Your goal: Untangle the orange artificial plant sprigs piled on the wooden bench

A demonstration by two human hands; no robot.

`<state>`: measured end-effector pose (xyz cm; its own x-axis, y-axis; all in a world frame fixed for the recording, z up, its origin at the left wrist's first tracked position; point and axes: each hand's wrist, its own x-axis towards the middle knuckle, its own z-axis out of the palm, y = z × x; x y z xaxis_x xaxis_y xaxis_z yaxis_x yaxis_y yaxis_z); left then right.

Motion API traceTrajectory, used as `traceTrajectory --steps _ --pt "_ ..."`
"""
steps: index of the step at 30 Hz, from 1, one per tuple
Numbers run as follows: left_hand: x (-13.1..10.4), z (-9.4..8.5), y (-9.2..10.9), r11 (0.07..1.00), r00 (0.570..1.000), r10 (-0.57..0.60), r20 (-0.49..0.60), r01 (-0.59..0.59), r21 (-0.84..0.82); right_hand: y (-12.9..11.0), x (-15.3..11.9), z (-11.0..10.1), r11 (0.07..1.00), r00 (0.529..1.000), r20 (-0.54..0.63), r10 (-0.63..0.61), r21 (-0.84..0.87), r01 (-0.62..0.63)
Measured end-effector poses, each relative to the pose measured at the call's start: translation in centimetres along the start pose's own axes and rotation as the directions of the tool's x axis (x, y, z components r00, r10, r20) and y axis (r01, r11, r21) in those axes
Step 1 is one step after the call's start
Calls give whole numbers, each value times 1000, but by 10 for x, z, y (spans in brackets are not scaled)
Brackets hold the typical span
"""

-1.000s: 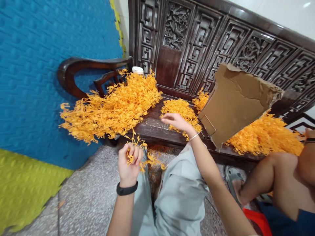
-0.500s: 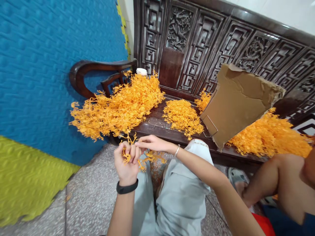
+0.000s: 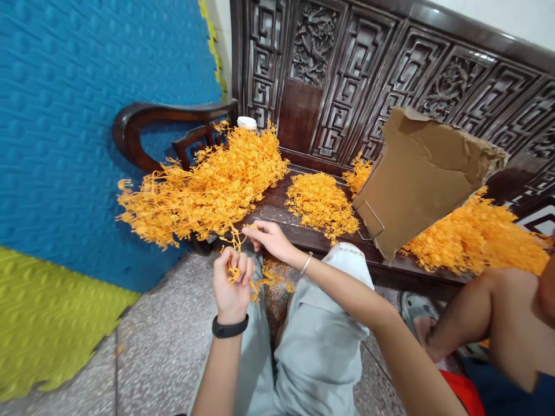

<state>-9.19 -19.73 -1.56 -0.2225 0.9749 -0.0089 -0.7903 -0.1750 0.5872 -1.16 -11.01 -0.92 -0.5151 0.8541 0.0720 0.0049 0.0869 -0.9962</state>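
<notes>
My left hand [image 3: 234, 284] is closed around a bunch of thin, branching orange plastic sprigs [image 3: 235, 271], whose ends stick out above and below the fist. Just above and to the right, my right hand [image 3: 273, 241] has its thumb and fingers pinched together at a small orange piece, mostly covered by the fingertips. More orange sprigs [image 3: 273, 277] hang or lie below the hands, over my lap. Beyond the hands, a large heap of the same sprigs [image 3: 208, 185] covers the bench's left end, and a smaller pile [image 3: 321, 199] lies to its right.
A dark carved wooden bench [image 3: 299, 124] spans the back. On it, a cardboard box [image 3: 420, 179] leans beside another orange heap [image 3: 481, 231]. A white round container [image 3: 247, 122] stands behind the left heap. Another person's bent leg [image 3: 468, 306] is at right; blue foam matting [image 3: 65, 115] at left.
My right hand has moved up and away from the left fist, toward the bench edge. My left hand has shifted slightly right, still holding the sprigs.
</notes>
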Motion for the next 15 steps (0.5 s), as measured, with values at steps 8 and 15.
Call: traceTrajectory --steps 8,15 --pt "0 7 -17 996 996 -81 47 83 -32 -1 7 -8 999 986 -165 -1 -50 -7" --pt "-3 4 -20 1000 999 14 -39 -13 16 -24 37 -80 997 750 -657 -79 -35 74"
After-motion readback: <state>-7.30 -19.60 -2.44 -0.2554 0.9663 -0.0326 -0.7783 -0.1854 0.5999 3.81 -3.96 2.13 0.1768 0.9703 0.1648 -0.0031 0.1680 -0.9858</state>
